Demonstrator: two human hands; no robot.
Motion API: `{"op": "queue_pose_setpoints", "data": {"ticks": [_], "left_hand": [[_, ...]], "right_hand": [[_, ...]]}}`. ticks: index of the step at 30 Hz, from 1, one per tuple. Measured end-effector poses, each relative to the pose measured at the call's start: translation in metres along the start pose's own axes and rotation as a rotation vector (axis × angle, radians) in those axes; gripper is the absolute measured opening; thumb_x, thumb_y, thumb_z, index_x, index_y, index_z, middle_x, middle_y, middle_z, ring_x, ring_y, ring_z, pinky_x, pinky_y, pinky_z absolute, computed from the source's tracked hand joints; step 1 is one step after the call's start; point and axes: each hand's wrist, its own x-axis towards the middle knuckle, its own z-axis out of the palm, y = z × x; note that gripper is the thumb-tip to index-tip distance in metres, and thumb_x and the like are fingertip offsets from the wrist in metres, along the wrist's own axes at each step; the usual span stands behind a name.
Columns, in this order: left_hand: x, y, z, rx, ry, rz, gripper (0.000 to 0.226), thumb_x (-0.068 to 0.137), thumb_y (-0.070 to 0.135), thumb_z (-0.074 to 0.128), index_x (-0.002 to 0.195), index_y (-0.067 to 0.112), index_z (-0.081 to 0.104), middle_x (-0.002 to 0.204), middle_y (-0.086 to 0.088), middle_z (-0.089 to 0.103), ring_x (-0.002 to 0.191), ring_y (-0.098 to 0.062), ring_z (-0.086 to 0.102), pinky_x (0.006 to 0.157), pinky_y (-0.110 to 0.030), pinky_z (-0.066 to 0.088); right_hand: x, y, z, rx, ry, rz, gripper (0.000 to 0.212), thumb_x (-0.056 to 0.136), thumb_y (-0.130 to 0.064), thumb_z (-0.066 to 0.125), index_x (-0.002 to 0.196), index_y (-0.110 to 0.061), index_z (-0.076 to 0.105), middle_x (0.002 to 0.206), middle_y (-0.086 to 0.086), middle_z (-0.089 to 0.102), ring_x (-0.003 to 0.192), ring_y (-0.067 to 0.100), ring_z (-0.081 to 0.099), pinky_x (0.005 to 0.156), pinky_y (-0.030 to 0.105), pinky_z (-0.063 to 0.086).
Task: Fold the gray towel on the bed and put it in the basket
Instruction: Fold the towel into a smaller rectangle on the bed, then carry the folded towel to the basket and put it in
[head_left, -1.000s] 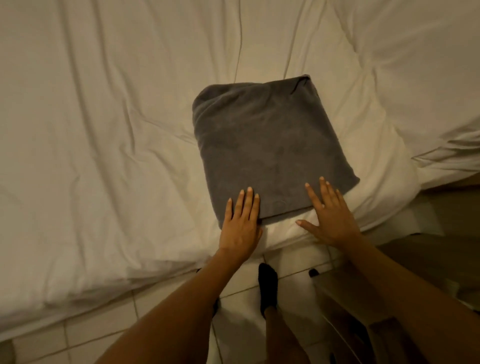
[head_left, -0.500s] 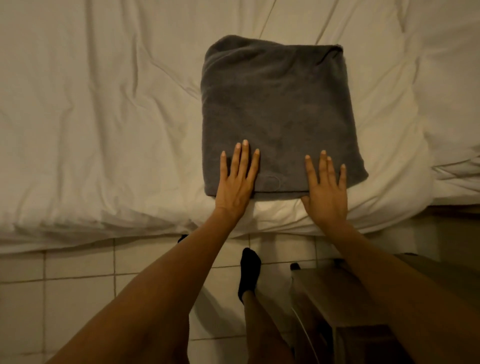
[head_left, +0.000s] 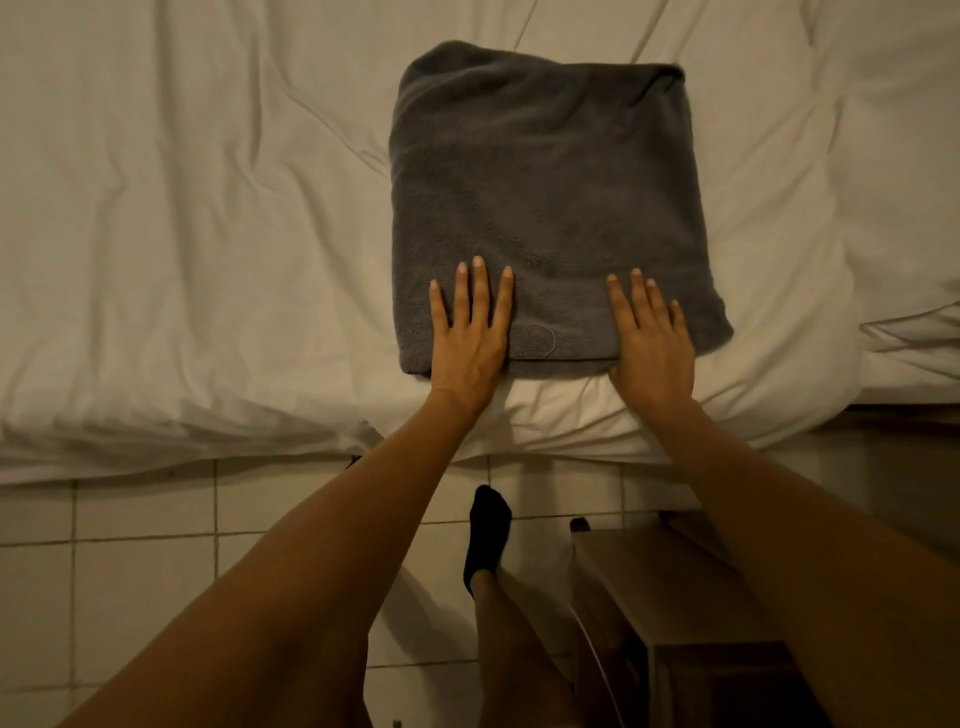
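1. your landmark is the gray towel (head_left: 545, 208): it lies folded into a thick, roughly square pad on the white bed (head_left: 182, 208), its near edge close to the mattress edge in front of you.
2. your left hand (head_left: 467, 332) lies flat on the towel's near-left corner, fingers straight and slightly spread, gripping nothing.
3. your right hand (head_left: 652, 338) lies flat on the near-right part of the towel, fingers straight and close together, thumb tucked at the near edge; it pinches nothing either.
4. what has changed: a second ago only your fingertips reached the towel's near edge, and the right thumb was splayed out on the sheet. since then both palms have slid up onto the cloth, and the towel sits squarer to you in the view.
5. what that means: the folding looks finished, and you seem to be pressing the pad flat. judged from this, lifting it comes next.
6. no basket is in view, so you cannot yet tell where it must go. below the towel, past the bed's edge, you see tiled floor (head_left: 130, 571), your sock (head_left: 485, 535) and a wooden piece of furniture (head_left: 675, 582) to the right.
7. for the lift, slide fingers under both near corners so the layers stay together.
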Motion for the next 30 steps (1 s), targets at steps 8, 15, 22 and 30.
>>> {"op": "queue_pose_setpoints", "data": {"ticks": [8, 15, 22, 30], "left_hand": [[-0.002, -0.004, -0.013, -0.024, -0.261, 0.027, 0.063, 0.101, 0.027, 0.035, 0.151, 0.001, 0.006, 0.157, -0.024, 0.011, 0.146, -0.040, 0.011, 0.113, -0.063, 0.004], [0.004, -0.015, -0.061, -0.037, -0.408, 0.054, 0.068, 0.100, 0.030, 0.037, 0.151, 0.002, 0.001, 0.159, -0.019, 0.007, 0.148, -0.032, 0.005, 0.115, -0.063, 0.000], [0.017, -0.034, -0.176, -0.067, -0.324, 0.023, 0.064, 0.098, 0.016, 0.042, 0.151, 0.006, 0.007, 0.160, -0.014, 0.012, 0.147, -0.034, 0.011, 0.116, -0.060, 0.012], [-0.001, -0.052, -0.286, 0.016, -0.219, 0.000, 0.070, 0.096, 0.015, 0.050, 0.151, 0.006, 0.006, 0.160, -0.017, 0.007, 0.146, -0.037, 0.016, 0.116, -0.059, 0.016]], "right_hand": [[-0.003, -0.004, -0.013, 0.049, -0.070, 0.025, 0.090, 0.076, -0.012, 0.068, 0.150, -0.015, 0.017, 0.157, 0.016, 0.017, 0.143, 0.034, 0.018, 0.114, 0.052, 0.018], [-0.012, -0.017, -0.055, 0.031, -0.123, 0.045, 0.081, 0.079, -0.009, 0.061, 0.149, -0.012, 0.020, 0.155, 0.014, 0.023, 0.141, 0.032, 0.025, 0.112, 0.049, 0.025], [-0.022, -0.047, -0.176, 0.014, -0.042, 0.036, 0.076, 0.080, -0.006, 0.061, 0.146, -0.007, 0.025, 0.153, 0.013, 0.029, 0.139, 0.032, 0.031, 0.101, 0.045, 0.039], [-0.049, -0.082, -0.276, -0.032, -0.011, 0.015, 0.076, 0.085, -0.009, 0.055, 0.149, -0.013, 0.015, 0.157, 0.007, 0.020, 0.142, 0.026, 0.026, 0.102, 0.040, 0.039]]}}
